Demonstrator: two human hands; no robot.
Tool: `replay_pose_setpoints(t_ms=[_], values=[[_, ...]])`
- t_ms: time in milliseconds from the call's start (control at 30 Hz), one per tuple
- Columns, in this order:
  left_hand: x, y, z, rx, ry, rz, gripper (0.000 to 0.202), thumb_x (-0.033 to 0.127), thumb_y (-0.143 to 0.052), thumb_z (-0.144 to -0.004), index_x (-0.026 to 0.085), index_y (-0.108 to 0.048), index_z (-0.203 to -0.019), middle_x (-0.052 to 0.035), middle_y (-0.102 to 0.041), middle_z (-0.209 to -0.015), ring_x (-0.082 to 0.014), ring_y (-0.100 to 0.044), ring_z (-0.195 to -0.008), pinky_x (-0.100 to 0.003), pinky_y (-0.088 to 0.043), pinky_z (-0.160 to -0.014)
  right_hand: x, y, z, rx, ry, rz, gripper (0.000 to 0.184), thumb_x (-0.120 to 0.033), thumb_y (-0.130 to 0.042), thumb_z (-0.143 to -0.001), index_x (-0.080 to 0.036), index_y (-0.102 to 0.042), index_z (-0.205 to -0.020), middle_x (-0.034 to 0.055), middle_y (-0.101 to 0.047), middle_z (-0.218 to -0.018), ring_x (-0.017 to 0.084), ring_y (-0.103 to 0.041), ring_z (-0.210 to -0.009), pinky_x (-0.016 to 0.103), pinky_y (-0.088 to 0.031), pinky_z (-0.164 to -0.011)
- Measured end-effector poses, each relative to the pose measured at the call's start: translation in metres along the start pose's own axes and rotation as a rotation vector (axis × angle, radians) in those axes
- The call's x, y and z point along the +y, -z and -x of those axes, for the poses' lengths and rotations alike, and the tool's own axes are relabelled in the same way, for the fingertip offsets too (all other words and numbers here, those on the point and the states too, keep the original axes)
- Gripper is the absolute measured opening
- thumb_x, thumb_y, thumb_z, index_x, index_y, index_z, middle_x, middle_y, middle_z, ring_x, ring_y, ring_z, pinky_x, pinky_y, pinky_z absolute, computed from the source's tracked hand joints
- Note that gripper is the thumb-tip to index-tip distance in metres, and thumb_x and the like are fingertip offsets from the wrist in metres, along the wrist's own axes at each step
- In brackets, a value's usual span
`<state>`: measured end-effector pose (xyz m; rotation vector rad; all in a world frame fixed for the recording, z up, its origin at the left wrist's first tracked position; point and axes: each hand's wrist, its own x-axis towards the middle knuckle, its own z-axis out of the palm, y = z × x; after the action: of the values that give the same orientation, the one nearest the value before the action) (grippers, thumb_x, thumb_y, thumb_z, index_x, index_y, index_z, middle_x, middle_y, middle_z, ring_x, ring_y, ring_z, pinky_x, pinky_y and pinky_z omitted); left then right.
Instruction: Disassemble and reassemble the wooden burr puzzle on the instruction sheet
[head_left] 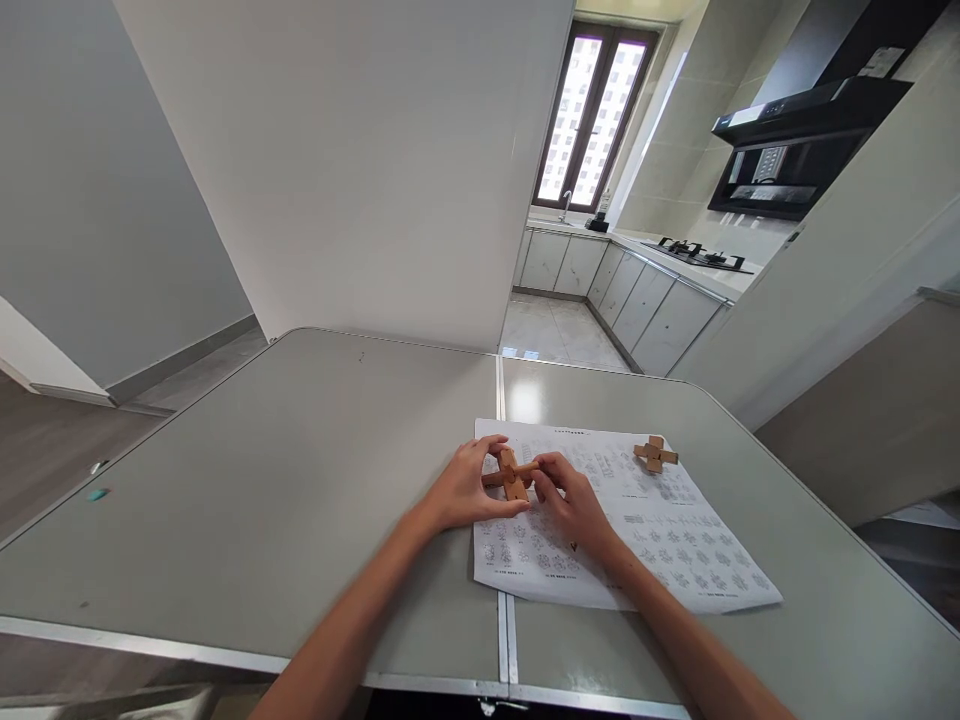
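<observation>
A small wooden interlocking puzzle (514,484) is held between both hands, just above a printed sheet. My left hand (472,483) curves round it, thumb at its near end and fingers at its far end. With thumb and fingertips, my right hand (570,492) pinches a wooden stick that juts from the puzzle's right side. The printed sheet (697,585) lies under the hands and bears rows of small line diagrams. A second wooden puzzle (655,455), cross-shaped, rests on the sheet's far right part. Part of the held puzzle is covered by my fingers.
The grey folding table (300,480) has a metal seam (507,640) running down its middle. A small teal object (97,494) lies near its left edge. Behind stands a white wall (360,180), with a kitchen counter (660,265) beyond at the right.
</observation>
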<state>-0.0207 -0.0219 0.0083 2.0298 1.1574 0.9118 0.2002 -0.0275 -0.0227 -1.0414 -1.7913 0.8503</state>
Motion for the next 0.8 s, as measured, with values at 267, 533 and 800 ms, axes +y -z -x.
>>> replay_pose_setpoints(t_ms=[267, 533, 800], values=[[-0.006, -0.003, -0.003, 0.068, 0.08, -0.042, 0.068, 0.058, -0.069, -0.089, 0.025, -0.047, -0.144, -0.0115, -0.06, -0.143, -0.0325, -0.051, -0.139, -0.049, -0.044, -0.113, 0.021, 0.014, -0.011, 0.311, -0.289, -0.479, 0.034, -0.053, -0.071, -0.092, -0.02, -0.067, -0.099, 0.002, -0.071, -0.084, 0.011, -0.054, -0.056, 0.025, -0.047, -0.051], [-0.022, -0.013, -0.003, 0.125, -0.011, -0.239, 0.052, 0.047, -0.061, -0.096, 0.022, -0.05, -0.14, -0.0117, -0.064, -0.135, -0.0312, -0.054, -0.13, -0.05, -0.047, -0.109, 0.054, 0.043, -0.019, 0.572, -0.444, -0.964, 0.019, -0.022, -0.084, -0.08, -0.021, -0.074, -0.097, 0.0019, -0.077, -0.102, 0.01, -0.069, -0.075, 0.014, -0.062, -0.064], [-0.023, -0.018, -0.002, 0.05, -0.102, -0.393, 0.041, 0.036, -0.062, -0.095, 0.022, -0.055, -0.132, -0.0114, -0.063, -0.134, -0.0312, -0.054, -0.127, -0.05, -0.047, -0.108, 0.067, 0.06, -0.024, 0.744, -0.481, -1.206, 0.019, -0.005, -0.066, -0.088, -0.017, -0.07, -0.102, 0.0036, -0.078, -0.098, 0.007, -0.072, -0.067, 0.008, -0.061, -0.057]])
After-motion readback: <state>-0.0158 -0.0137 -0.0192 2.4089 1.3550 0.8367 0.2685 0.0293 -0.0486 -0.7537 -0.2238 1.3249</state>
